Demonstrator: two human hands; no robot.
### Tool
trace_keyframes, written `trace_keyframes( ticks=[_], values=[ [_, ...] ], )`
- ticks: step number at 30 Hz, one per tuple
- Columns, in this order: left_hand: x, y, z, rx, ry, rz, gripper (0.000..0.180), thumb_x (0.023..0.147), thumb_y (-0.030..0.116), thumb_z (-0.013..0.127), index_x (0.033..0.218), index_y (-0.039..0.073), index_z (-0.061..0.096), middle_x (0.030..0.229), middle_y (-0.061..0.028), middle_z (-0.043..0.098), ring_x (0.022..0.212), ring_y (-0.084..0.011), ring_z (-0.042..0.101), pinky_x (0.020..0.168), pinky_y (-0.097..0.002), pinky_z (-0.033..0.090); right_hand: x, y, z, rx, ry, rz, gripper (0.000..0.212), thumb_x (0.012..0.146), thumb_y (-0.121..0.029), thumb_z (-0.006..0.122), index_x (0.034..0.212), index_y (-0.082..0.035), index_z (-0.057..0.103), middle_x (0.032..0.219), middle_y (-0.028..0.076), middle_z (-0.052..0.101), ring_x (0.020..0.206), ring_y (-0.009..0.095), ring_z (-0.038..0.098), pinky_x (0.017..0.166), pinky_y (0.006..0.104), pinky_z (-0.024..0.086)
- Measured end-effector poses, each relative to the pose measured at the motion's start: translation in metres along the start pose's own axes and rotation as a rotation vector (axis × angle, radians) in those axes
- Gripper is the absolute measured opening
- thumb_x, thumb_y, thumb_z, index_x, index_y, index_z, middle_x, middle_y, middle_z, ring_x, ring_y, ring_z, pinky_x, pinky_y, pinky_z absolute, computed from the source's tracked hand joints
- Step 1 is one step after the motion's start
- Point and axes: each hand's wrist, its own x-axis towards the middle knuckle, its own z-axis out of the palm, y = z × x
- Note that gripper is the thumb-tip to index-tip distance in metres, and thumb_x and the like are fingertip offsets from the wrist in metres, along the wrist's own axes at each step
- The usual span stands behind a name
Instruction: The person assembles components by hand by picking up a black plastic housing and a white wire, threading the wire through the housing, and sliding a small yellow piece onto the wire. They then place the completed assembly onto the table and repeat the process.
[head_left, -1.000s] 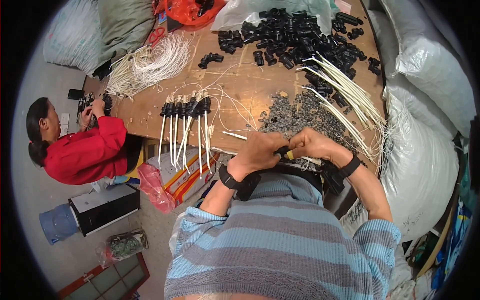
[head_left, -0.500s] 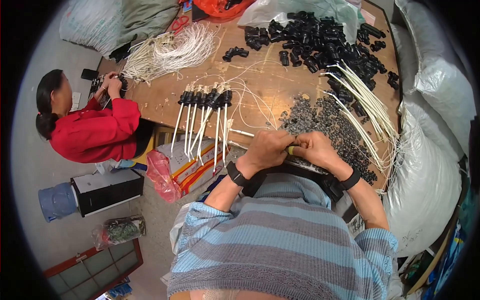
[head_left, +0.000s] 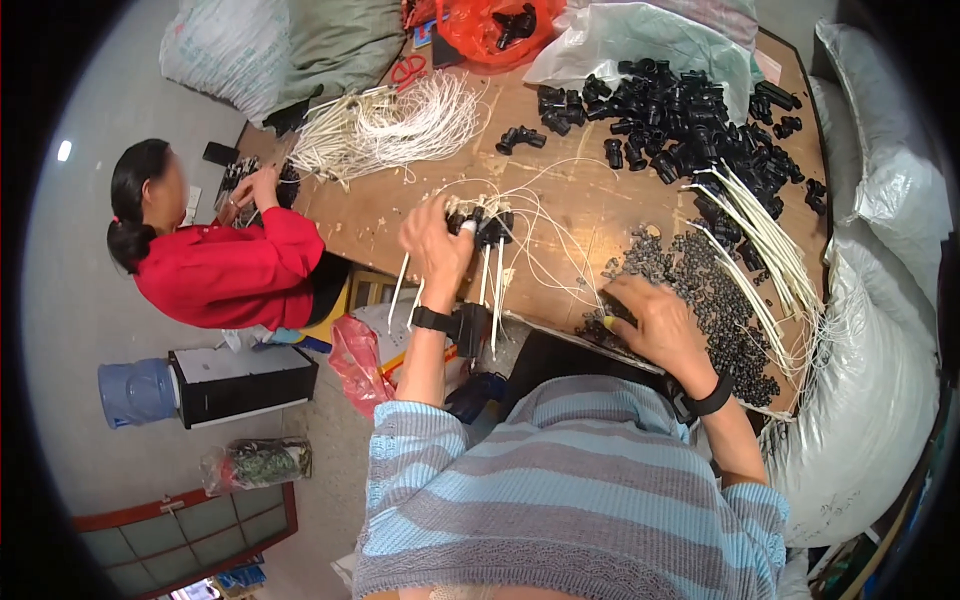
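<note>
My left hand (head_left: 435, 245) is closed over a row of black cylindrical fittings (head_left: 494, 228) with white cords or tubes. Its thumb, wrapped in white at the tip, presses against them, and the hand covers part of the row. White stalks (head_left: 498, 285) hang from the fittings past the table's near edge. My right hand (head_left: 655, 322) reaches over a spread of small black parts (head_left: 700, 275), fingers apart and a yellow band on the thumb. Whatever lies under its fingertips is hidden. Thin white cord (head_left: 560, 235) loops across the wood between my hands.
Larger black fittings (head_left: 670, 120) are heaped at the back right, with cream tubes (head_left: 765, 250) beside them. A white cord bundle (head_left: 430, 120) and red scissors (head_left: 408, 70) lie back left. A person in red (head_left: 230, 265) works at the left. Stuffed white sacks (head_left: 860, 390) border the right side.
My hands were together at the table's near edge. The left has moved left and away from me to the row of fittings; the right has moved out over the small parts. The view has shifted.
</note>
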Motion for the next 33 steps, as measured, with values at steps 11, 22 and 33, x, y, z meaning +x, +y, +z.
trace_keyframes(
  ticks=[11,22,33],
  values=[
    [0.104,0.022,0.135,-0.149,-0.555,0.013,0.057,0.077,0.024,0.064,0.133,0.014,0.054,0.123,-0.0232,0.056,0.113,-0.0424,0.052,0.098,-0.0498,0.04,-0.073,0.085,-0.062,-0.292,0.275,0.654,0.024,0.075,-0.016,0.071,0.097,-0.008,0.068,0.082,0.015,0.066,0.075,0.035,0.064,0.065,0.0427,0.049],
    [0.025,0.129,0.08,-0.522,-0.649,0.208,0.047,0.072,-0.009,0.058,0.115,0.01,0.064,0.107,-0.0141,0.065,0.1,-0.0319,0.062,0.089,-0.0373,0.048,-0.077,0.105,-0.069,-0.474,0.24,0.499,0.012,0.074,-0.009,0.066,0.086,-0.007,0.063,0.084,0.012,0.062,0.073,0.033,0.059,0.065,0.0427,0.042],
    [-0.011,0.138,0.04,-0.945,-0.779,-0.017,0.053,0.072,-0.01,0.044,0.119,0.007,0.062,0.109,-0.0066,0.061,0.1,-0.0172,0.057,0.09,-0.0274,0.043,-0.063,0.051,-0.055,0.081,0.24,0.39,0.012,0.085,-0.012,0.064,0.094,-0.005,0.068,0.07,0.013,0.062,0.058,0.028,0.061,0.053,0.0339,0.046]
  ],
)
